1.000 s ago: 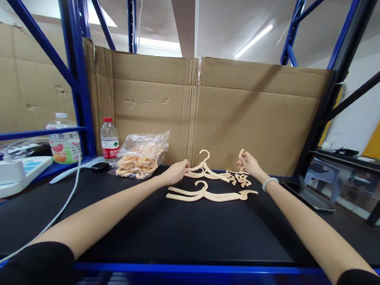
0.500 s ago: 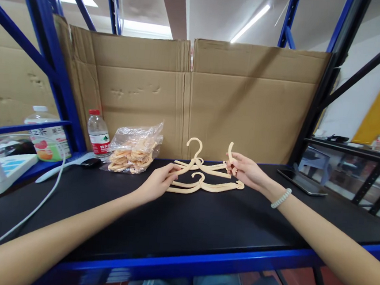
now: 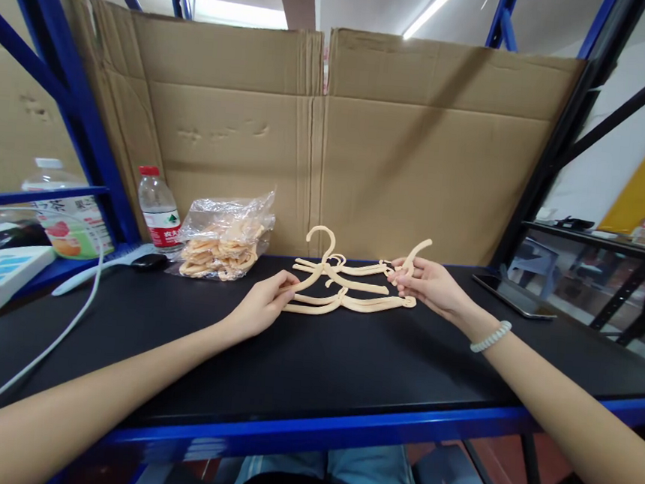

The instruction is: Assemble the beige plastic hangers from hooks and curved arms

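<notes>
My left hand point(image 3: 259, 304) pinches the left end of a beige plastic hanger point(image 3: 359, 284), whose hook points up. A short curved beige hanger piece point(image 3: 420, 249) is held between the fingers of my right hand point(image 3: 434, 288), its free end tilted up to the right. The piece is apart from the right end of the held hanger. Just in front, a folded-looking beige hanger point(image 3: 373, 305) lies on the black tabletop point(image 3: 333, 378). Another beige hanger point(image 3: 366, 270) lies behind, partly covered by the held one.
At the left stand a clear bag of beige hanger parts point(image 3: 225, 245), a red-capped water bottle point(image 3: 159, 213) and a larger juice bottle point(image 3: 72, 224). A white cable point(image 3: 84, 311) crosses the left side. A phone-like dark slab point(image 3: 513, 297) lies right. Cardboard point(image 3: 419, 168) walls the back.
The piece in my right hand has tilted from nearly upright toward the right. The hanger in my left hand has come slightly lower and nearer, now overlapping the front hanger's hook. The view has tipped down.
</notes>
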A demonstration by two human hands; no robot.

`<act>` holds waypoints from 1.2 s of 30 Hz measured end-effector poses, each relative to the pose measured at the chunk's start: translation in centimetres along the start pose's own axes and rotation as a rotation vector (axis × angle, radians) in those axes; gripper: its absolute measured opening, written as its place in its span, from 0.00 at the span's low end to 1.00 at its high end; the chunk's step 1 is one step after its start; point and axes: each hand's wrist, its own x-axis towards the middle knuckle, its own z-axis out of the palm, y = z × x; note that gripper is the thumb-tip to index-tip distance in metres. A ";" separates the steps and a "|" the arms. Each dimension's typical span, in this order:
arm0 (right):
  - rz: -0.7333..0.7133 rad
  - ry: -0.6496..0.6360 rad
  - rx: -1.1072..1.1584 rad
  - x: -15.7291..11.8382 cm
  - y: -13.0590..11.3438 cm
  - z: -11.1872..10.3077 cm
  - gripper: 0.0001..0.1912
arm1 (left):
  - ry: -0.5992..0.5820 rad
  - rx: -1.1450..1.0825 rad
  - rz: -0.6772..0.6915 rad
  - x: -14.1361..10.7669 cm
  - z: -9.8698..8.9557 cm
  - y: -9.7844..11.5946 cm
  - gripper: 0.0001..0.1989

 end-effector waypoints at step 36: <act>0.444 -0.243 0.201 -0.7 -0.9 0.1 0.06 | 0.031 0.012 0.071 -0.5 0.7 1.0 0.08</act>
